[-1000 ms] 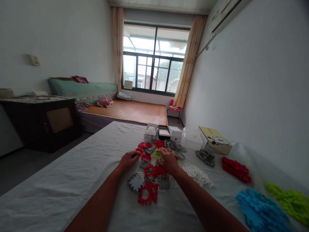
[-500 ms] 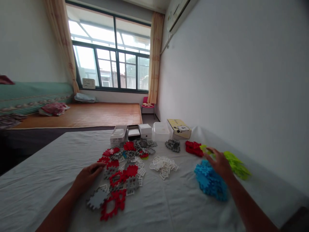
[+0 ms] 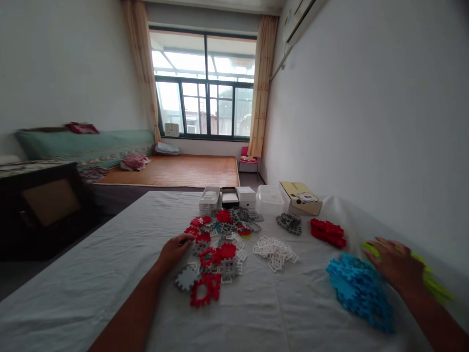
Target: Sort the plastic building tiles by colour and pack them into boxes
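At the left edge of a mixed pile of gear-edged plastic building pieces [image 3: 225, 252], my left hand [image 3: 176, 250] has its fingers drawn together, the tips touching the red pieces [image 3: 202, 237] there. Whether it pinches anything is hidden. My right hand [image 3: 397, 261] lies over the yellow-green pieces [image 3: 434, 283] by the wall, fingers stretched and somewhat apart. Some yellow-green shows under its fingertips. Just left of that hand is a heap of blue pieces [image 3: 359, 288], and beyond it a stack of red pieces [image 3: 327, 232].
White window-like pieces [image 3: 275, 253] lie mid-table, with a grey stack [image 3: 288, 223] behind them. Along the back stand small white boxes [image 3: 246, 196], a clear plastic tub [image 3: 270, 198] and a yellow cartoon box [image 3: 301, 198]. The wall [image 3: 403, 122] borders the right side.
My right hand has moved right, from above the red and blue pieces with a yellow-green piece, onto the yellow-green heap. My left hand stays at the pile's edge. The view has turned left.
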### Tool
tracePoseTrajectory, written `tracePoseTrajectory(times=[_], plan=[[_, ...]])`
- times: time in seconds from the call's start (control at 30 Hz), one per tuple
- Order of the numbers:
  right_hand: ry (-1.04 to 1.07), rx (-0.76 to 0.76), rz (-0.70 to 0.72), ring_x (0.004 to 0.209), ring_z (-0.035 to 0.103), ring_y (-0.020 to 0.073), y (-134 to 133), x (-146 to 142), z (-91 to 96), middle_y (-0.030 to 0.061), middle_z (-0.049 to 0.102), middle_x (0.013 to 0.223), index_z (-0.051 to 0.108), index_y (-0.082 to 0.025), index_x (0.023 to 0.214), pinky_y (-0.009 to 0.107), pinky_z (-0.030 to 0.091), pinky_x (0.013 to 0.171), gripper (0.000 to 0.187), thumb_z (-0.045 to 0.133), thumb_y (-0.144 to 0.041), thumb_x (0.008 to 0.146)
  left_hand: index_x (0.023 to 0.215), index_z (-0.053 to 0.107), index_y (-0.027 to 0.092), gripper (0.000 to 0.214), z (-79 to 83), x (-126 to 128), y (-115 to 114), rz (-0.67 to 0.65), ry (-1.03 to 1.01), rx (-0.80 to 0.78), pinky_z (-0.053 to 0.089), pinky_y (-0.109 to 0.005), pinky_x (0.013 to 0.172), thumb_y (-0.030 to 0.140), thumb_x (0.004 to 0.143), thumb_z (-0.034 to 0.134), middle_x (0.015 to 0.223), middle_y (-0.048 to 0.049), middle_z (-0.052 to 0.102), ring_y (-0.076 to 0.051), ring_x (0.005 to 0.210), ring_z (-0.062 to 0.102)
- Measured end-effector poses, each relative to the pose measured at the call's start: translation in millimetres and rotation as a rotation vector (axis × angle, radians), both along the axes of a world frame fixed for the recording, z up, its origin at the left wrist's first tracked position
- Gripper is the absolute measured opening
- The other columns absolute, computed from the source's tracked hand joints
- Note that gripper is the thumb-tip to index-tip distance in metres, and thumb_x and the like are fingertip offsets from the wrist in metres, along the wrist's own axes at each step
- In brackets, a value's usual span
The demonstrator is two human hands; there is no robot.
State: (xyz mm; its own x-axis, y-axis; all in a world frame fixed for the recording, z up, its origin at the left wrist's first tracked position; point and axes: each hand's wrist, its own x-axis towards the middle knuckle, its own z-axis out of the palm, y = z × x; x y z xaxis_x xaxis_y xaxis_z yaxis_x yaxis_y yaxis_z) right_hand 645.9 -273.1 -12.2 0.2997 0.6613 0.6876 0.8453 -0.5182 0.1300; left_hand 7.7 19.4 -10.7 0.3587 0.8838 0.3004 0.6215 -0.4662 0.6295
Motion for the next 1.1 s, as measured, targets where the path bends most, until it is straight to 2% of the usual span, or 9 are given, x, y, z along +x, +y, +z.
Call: tracePoseTrajectory(times=[0.13, 0.27, 0.37, 0.47, 0.57, 0.7, 0.8, 0.97, 1.1], plan=[[0.164, 0.003, 0.365, 0.106, 0.055, 0.028, 57.3, -111.7, 32.1, 0.0111, 0.066, 0.11, 0.067, -0.021, 0.103, 0.044, 0.04, 0.096, 0.039, 0.045, -0.045, 0.083, 0.089, 0.072, 0.025, 0.032, -3.7, 0.4, -0.9, 0.018, 0.007, -0.003, 0.049, -0.028, 0.078, 0.042, 0.075, 0.05, 0.094, -0.0005, 0.074, -0.021, 0.089, 0.067], [0.452, -0.276, 0.78, 0.109, 0.057, 0.0214, 100.2, -255.0, 49.6, 0.008, 0.065, 0.115, 0.062, -0.022, 0.114, 0.035, 0.043, 0.095, 0.036, 0.045, -0.039, 0.088, 0.091, 0.071, 0.023, 0.03, -7.9, -0.1, -0.7, -0.001, 0.018, 0.002, 0.048, -0.027, 0.077, 0.038, 0.078, 0.049, 0.095, -0.0013, 0.073, -0.02, 0.089, 0.066], [0.552, -0.5, 0.847, 0.109, 0.057, 0.0253, 120.3, -328.0, 43.3, 0.0105, 0.061, 0.123, 0.055, -0.021, 0.125, 0.036, 0.045, 0.092, 0.047, 0.053, -0.043, 0.084, 0.092, 0.071, 0.023, 0.029, -9.5, -0.8, -1.2, 0.001, 0.017, 0.001, 0.048, -0.025, 0.075, 0.036, 0.079, 0.049, 0.094, -0.0016, 0.073, -0.019, 0.088, 0.066], [0.542, -0.557, 0.785, 0.116, 0.052, 0.0322, 138.3, -366.1, 31.8, 0.017, 0.056, 0.128, 0.05, -0.015, 0.13, 0.041, 0.043, 0.095, 0.062, 0.06, -0.05, 0.079, 0.092, 0.071, 0.023, 0.028, -8.9, -0.9, -1.9, 0.003, 0.019, -0.001, 0.047, -0.025, 0.075, 0.034, 0.079, 0.049, 0.095, -0.001, 0.073, -0.019, 0.089, 0.066], [0.546, -0.541, 0.809, 0.116, 0.052, 0.031, 155.9, -385.6, 25.0, 0.018, 0.058, 0.124, 0.055, -0.014, 0.124, 0.041, 0.04, 0.097, 0.054, 0.055, -0.049, 0.083, 0.092, 0.071, 0.023, 0.028, -7.9, -0.3, -1.3, 0.0, 0.015, -0.012, 0.047, -0.024, 0.075, 0.033, 0.079, 0.049, 0.095, -0.0008, 0.073, -0.019, 0.089, 0.066], [0.594, -0.498, 0.97, 0.111, 0.055, 0.0208, 183.5, -384.7, 29.1, 0.0096, 0.06, 0.123, 0.056, -0.021, 0.121, 0.031, 0.041, 0.095, 0.042, 0.05, -0.045, 0.087, 0.092, 0.071, 0.023, 0.026, -9.4, 0.2, 1.3, 0.018, 0.005, -0.024, 0.047, -0.024, 0.076, 0.031, 0.078, 0.05, 0.094, -0.0002, 0.073, -0.018, 0.088, 0.066], [0.612, -0.441, 0.739, 0.113, 0.054, 0.0166, 214.7, -353.3, 39.8, 0.0057, 0.06, 0.124, 0.059, -0.023, 0.117, 0.027, 0.036, 0.098, 0.037, 0.038, -0.042, 0.093, 0.092, 0.072, 0.024, 0.026, -11.0, 0.3, 2.3, 0.021, -0.014, -0.021, 0.047, -0.024, 0.076, 0.03, 0.077, 0.051, 0.095, 0.0, 0.073, -0.019, 0.089, 0.066], [0.663, -0.451, 0.373, 0.115, 0.052, 0.0259, 265.9, -290.4, 44.4, 0.0141, 0.061, 0.12, 0.059, -0.017, 0.117, 0.041, 0.033, 0.099, 0.044, 0.032, -0.041, 0.093, 0.09, 0.072, 0.023, 0.026, -12.1, 2.4, 3.2, 0.035, -0.066, -0.02, 0.048, -0.024, 0.076, 0.029, 0.076, 0.051, 0.092, -0.0002, 0.073, -0.018, 0.087, 0.066], [0.718, -0.466, 0.251, 0.116, 0.051, 0.031, 285.2, -290.7, 29.5, 0.0174, 0.055, 0.127, 0.05, -0.019, 0.13, 0.048, 0.037, 0.094, 0.058, 0.027, -0.055, 0.091, 0.09, 0.071, 0.022, 0.026, -13.0, 4.2, 5.8, 0.053, -0.168, -0.002, 0.048, -0.025, 0.082, 0.028, 0.077, 0.049, 0.093, -0.0003, 0.073, -0.017, 0.088, 0.066]])
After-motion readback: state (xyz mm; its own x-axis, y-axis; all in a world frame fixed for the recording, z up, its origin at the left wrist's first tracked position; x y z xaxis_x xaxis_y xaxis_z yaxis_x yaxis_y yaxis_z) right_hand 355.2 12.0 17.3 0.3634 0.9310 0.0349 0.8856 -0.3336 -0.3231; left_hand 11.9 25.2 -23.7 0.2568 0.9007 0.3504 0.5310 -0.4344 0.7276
